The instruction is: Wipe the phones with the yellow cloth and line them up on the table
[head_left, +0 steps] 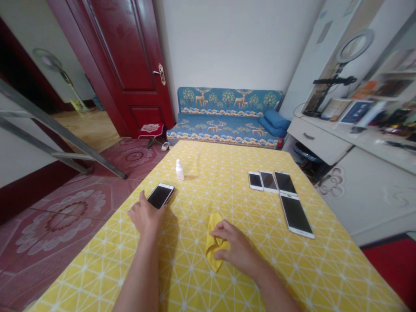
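My left hand [147,216] grips a white-framed smartphone [160,196] by its near end, thumb on the right side and fingers on the left. The phone's dark screen faces up. In my right hand [234,243], curled fingers and thumb hold a small yellow cloth [212,225], folded and close to the tabletop. Just beyond the phone stands a small white spray bottle [180,170], upright. Several more phones lie screen up to the right, among them a large white one [297,215] and a small one [255,180].
A yellow patterned tablecloth [195,286] covers the table. Behind it is a blue sofa [224,123]; a white cabinet [328,143] with a ring light [355,45] is at the right. A metal ladder [61,147] and a red stool [151,130] stand to the left.
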`<state>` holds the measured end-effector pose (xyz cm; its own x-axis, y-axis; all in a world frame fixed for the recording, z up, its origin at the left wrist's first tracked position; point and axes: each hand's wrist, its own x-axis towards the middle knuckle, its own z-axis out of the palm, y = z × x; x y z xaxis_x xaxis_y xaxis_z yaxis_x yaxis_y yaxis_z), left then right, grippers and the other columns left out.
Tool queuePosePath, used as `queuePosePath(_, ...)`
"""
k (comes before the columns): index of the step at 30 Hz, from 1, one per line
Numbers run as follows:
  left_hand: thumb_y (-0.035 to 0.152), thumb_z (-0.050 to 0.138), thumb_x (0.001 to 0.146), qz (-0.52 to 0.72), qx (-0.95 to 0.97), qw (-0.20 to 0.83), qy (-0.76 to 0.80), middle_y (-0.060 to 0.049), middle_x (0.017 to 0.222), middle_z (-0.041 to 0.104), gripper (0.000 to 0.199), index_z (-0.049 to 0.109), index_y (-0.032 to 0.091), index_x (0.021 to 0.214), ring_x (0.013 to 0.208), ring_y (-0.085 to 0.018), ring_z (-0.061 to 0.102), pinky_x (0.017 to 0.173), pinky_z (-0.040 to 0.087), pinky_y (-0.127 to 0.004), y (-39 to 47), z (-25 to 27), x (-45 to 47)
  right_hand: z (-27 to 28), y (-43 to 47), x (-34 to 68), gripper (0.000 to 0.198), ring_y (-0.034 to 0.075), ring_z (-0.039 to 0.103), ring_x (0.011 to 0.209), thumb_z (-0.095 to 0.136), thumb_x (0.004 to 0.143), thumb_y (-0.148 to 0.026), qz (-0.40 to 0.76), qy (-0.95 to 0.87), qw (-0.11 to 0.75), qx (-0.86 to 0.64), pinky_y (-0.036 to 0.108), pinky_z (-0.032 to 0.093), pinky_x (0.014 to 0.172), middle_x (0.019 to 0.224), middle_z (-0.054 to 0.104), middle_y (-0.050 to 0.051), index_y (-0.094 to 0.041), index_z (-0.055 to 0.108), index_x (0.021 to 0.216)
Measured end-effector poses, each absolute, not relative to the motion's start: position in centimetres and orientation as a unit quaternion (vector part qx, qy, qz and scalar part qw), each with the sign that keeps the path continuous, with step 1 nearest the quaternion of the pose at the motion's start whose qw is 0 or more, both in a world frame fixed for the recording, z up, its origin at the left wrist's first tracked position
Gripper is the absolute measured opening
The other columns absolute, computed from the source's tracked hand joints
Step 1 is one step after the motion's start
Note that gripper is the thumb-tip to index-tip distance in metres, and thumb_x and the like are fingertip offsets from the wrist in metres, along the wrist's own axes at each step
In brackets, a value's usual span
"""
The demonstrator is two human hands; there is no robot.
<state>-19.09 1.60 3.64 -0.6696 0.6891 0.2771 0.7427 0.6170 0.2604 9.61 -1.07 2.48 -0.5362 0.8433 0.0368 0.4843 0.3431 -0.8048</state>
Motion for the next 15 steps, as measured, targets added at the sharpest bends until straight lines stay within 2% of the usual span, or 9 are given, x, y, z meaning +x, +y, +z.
queuePosePath(5, 0.044, 0.07, 0.063, -0.239, -0.367, 0.127, -0.89, -0.016, 0.106, 0.059, 0.087, 0.036, 0.013, 0.137, 0.1, -0.034, 0.056, 0.087, 0.039, -0.043, 1.2, 4.5, -18.1, 2.7, -1.2, 9.5, 0.029, 0.017, 0.058, 0.097, 0.071, 0.068, -0.011, 0.381, -0.786, 0.244, -0.421, 0.026, 0.044, 0.086, 0.101, 0.059, -0.001, -0.026, 0.071, 0.094)
queuePosePath(9, 0.047, 0.07, 0.062, -0.348, -0.343, 0.095, -0.867, -0.016, 0.12, 0.053, 0.084, 0.04, 0.019, 0.135, 0.107, -0.033, 0.054, 0.086, 0.043, -0.042, 1.3, 5.2, -17.1, 2.4, -1.2, 9.5, 0.027, 0.016, 0.058, 0.095, 0.073, 0.068, -0.011, 0.376, -0.784, 0.251, -0.426, 0.025, 0.044, 0.085, 0.1, 0.06, -0.002, -0.026, 0.071, 0.091)
queuePosePath(12, 0.046, 0.075, 0.059, -0.502, -0.346, -0.018, -0.792, -0.01, 0.114, 0.059, 0.077, 0.047, 0.02, 0.127, 0.103, -0.027, 0.058, 0.087, 0.044, -0.039, 1.6, 5.0, -16.3, 2.1, -1.1, 9.4, 0.025, 0.016, 0.059, 0.094, 0.073, 0.07, -0.012, 0.369, -0.785, 0.255, -0.427, 0.025, 0.044, 0.083, 0.099, 0.06, -0.002, -0.026, 0.07, 0.09)
queuePosePath(15, 0.042, 0.08, 0.056, -0.655, -0.322, -0.274, -0.626, -0.004, 0.093, 0.066, 0.058, 0.058, 0.018, 0.104, 0.083, -0.019, 0.062, 0.075, 0.047, -0.028, 1.9, 4.3, -15.0, 1.9, -1.0, 9.3, 0.024, 0.016, 0.058, 0.093, 0.072, 0.071, -0.012, 0.337, -0.801, 0.253, -0.426, 0.026, 0.043, 0.082, 0.097, 0.06, -0.001, -0.025, 0.07, 0.09)
